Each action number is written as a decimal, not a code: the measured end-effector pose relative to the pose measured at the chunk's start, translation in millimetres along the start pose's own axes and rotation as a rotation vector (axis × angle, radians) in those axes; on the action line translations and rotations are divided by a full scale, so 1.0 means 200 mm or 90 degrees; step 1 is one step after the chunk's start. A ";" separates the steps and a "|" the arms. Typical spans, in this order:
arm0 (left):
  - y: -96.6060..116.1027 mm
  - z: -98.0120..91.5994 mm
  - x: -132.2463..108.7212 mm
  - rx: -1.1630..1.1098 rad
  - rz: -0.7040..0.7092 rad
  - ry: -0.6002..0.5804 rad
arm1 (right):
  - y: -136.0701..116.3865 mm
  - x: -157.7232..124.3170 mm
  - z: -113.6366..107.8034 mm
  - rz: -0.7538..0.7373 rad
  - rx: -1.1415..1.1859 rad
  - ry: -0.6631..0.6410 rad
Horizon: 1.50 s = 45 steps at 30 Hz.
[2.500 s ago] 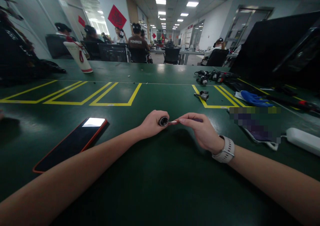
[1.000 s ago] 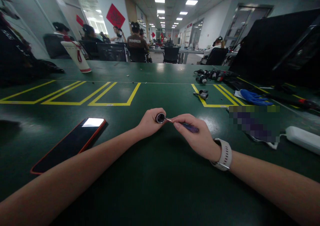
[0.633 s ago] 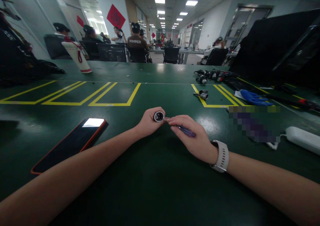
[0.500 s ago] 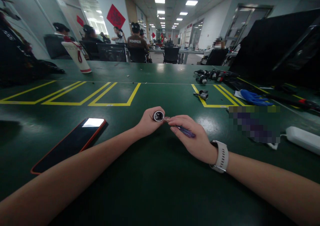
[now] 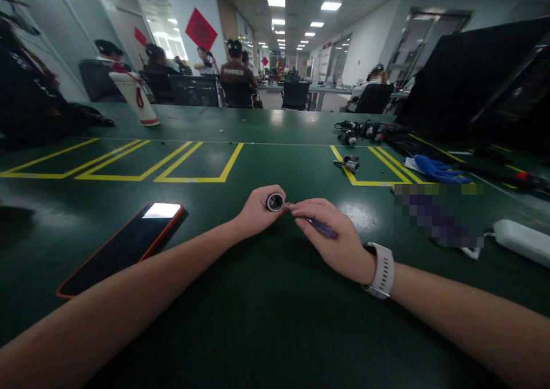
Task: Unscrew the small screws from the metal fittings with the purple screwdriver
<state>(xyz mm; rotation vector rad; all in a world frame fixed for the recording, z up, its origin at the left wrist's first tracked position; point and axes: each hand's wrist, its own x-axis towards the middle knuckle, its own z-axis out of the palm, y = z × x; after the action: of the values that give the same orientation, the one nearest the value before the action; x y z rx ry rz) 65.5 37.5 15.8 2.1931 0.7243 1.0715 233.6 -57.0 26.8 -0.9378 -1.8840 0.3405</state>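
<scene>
My left hand (image 5: 260,210) is wrapped round a small cylindrical part (image 5: 275,202) with a silvery rim, its dark open end turned toward me. Most of its body is hidden in the fingers. My right hand (image 5: 333,234), with a light watch on the wrist, is closed on a screwdriver (image 5: 320,227) with a purple see-through handle. The thin metal shaft points left and its tip is at the rim of the cylinder; whether it goes inside I cannot tell. Both hands are above the green table (image 5: 266,320).
A phone in an orange case (image 5: 124,246) lies left of my forearm. Metal parts (image 5: 349,164), a blue glove (image 5: 438,168) and a white power strip (image 5: 522,243) lie to the right. A white, red-corded container (image 5: 137,99) stands at the far left. Several people sit beyond the table.
The whole view has shifted very slightly. Both hands keep their holds, with the screwdriver tip still at the cylinder's rim; the cylinder's open end looks turned a little.
</scene>
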 end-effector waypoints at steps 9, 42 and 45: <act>0.00 0.00 0.00 -0.056 -0.010 0.015 | 0.00 0.00 0.00 -0.010 0.007 0.006; 0.01 0.00 0.00 -0.035 -0.035 -0.027 | 0.05 0.04 0.00 0.427 0.529 0.091; 0.01 0.00 0.00 0.004 -0.039 -0.012 | 0.05 0.03 -0.01 0.360 0.439 0.103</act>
<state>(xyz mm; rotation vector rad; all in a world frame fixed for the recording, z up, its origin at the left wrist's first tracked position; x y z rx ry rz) 65.6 36.2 16.7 2.1696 0.7833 1.0165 237.8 -45.7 26.0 -0.9493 -1.1794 1.1314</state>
